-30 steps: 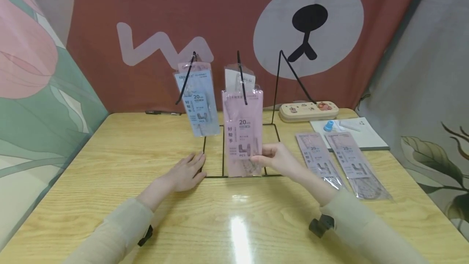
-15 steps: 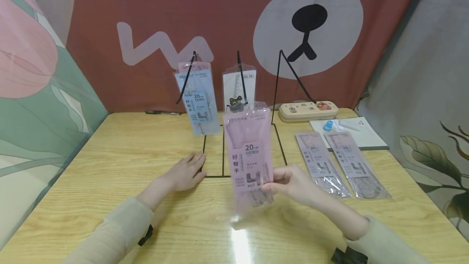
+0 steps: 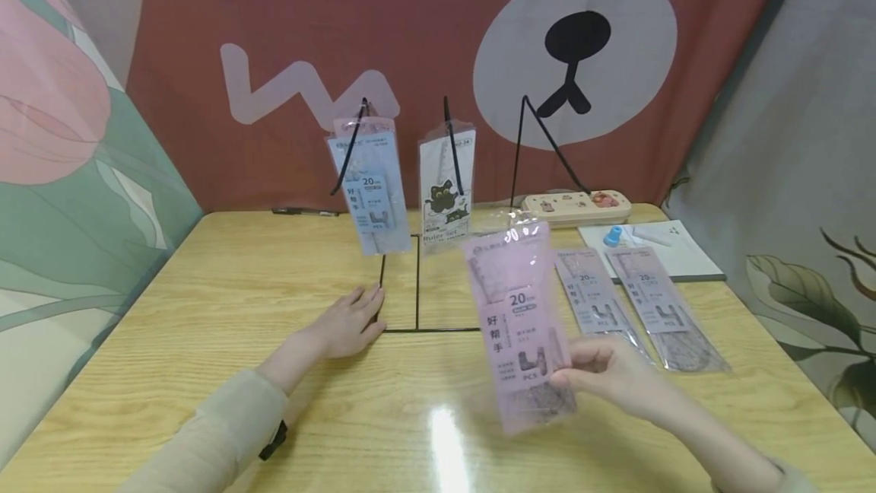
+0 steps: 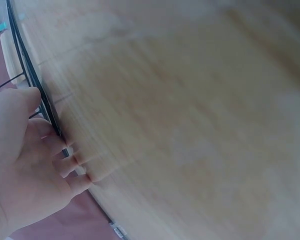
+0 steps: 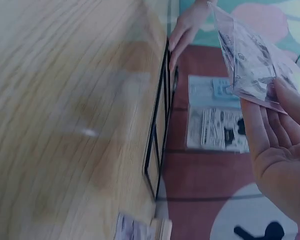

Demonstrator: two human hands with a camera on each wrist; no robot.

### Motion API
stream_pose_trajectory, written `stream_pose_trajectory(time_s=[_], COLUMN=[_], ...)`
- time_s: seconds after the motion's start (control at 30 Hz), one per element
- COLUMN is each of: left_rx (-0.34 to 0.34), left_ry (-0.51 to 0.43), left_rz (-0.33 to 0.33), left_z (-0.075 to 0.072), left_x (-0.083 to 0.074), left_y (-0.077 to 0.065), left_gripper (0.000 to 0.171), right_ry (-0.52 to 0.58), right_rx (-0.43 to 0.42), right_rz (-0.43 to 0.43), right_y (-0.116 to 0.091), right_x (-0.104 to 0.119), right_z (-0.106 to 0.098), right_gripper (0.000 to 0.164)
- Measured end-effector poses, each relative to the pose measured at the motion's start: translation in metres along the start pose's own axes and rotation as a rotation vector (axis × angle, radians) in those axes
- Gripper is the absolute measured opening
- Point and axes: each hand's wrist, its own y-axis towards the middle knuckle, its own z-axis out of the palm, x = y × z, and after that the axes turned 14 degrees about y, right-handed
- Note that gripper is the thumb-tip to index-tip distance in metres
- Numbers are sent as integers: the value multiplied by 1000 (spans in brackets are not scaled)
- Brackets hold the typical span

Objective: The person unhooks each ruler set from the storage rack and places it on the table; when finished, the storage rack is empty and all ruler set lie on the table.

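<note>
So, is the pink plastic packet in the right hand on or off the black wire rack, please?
Off: the right hand holds the pink plastic packet, top clear of the black wire hooks.

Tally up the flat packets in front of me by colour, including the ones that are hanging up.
Pink: 4, with the held packet in the right hand, two packets on the table, and a mostly hidden packet hanging behind the blue
Blue: 1, the front packet
White: 1, the cat packet
Total: 6 visible
</note>
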Motion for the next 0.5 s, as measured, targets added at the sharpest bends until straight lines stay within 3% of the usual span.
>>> stream_pose_trajectory(time_s=[0.2, 0.37, 0.5], left_rx=[-4, -12, -14], left_ry=[-2, -3, 0], left_rz=[5, 13, 12], left_z=[-2, -1, 1], left_x=[-1, -2, -1], left_y=[-1, 0, 0], left_gripper=[60, 59, 60], right_ry=[-100, -297, -504], right_rx=[-165, -385, -517], right_rz=[118, 249, 290], right_y=[-28, -48, -63], right_x=[-5, 0, 4], right_z=[-33, -72, -117], right_gripper=[28, 34, 41])
